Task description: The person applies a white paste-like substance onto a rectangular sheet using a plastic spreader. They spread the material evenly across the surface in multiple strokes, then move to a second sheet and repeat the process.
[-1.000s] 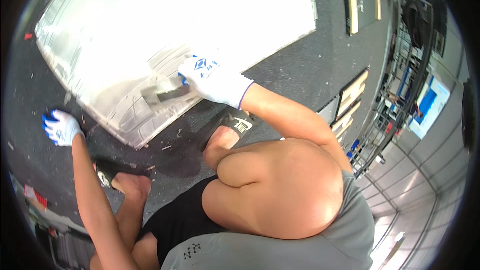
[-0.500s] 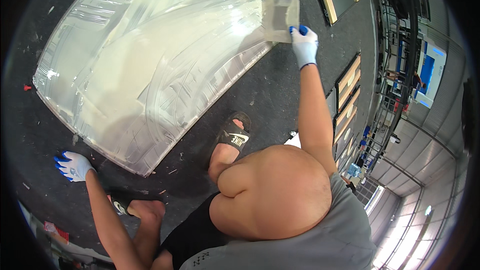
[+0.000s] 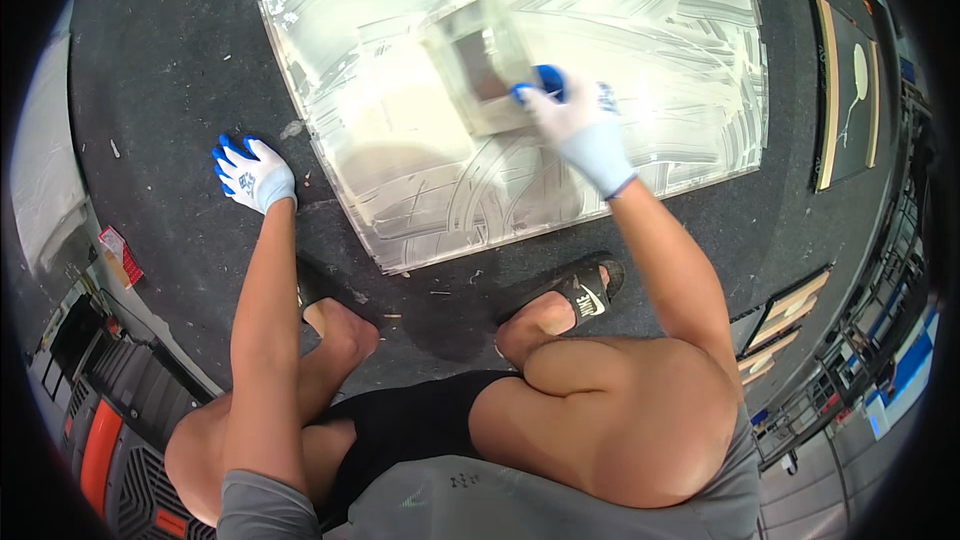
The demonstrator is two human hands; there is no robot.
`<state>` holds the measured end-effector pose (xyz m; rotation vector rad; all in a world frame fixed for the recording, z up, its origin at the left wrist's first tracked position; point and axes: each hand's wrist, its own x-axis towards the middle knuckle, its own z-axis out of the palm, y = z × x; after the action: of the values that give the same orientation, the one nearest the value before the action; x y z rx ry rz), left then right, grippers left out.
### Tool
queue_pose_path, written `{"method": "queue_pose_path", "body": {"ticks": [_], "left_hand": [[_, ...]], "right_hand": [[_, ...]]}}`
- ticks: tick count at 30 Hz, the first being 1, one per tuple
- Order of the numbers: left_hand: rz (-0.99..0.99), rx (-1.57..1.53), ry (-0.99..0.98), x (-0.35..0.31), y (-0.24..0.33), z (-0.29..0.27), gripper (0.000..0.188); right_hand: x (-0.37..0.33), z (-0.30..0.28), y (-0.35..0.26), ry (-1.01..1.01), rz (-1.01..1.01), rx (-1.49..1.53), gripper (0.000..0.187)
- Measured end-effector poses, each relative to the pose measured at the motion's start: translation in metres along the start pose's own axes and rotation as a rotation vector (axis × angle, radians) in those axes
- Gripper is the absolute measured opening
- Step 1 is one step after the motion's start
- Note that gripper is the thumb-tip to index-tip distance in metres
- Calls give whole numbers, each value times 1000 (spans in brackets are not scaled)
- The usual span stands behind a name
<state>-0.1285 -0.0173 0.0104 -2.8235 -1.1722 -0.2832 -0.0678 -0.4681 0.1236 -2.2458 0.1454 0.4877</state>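
right hand [image 3: 583,128] holds the spreader [image 3: 482,62] by its edge, best spot imo; looks light, bendy, probably slick. left hand [image 3: 254,176] splayed wide beside the panel [image 3: 410,225]'s left edge

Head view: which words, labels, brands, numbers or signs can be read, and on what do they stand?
Wording and brands not copied:
Black slide sandal on the right foot: white lettering and emblem, legible.
White glove with blue fingertips, left hand: blue print, too small.
Matching right glove: blue print, blurred.
Grey fabric shirt: dark characters, too small.
Black and orange plastic case: lettering too small.
Red and white packet: unreadable print.
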Motion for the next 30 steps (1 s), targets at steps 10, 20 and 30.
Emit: {"method": "queue_pose_path", "body": {"ticks": [10,20,30], "left_hand": [[11,14,-27,-2,1,1,60],[44,-43,-3,32,14,-15,59],[-32,-129,43,41,33,-3,57]], "right_hand": [[-1,-132,144,393,271,-120,35],[24,-246,96,437,206,-399,38],[141,51,-127,26,-97,-145,37]]}}
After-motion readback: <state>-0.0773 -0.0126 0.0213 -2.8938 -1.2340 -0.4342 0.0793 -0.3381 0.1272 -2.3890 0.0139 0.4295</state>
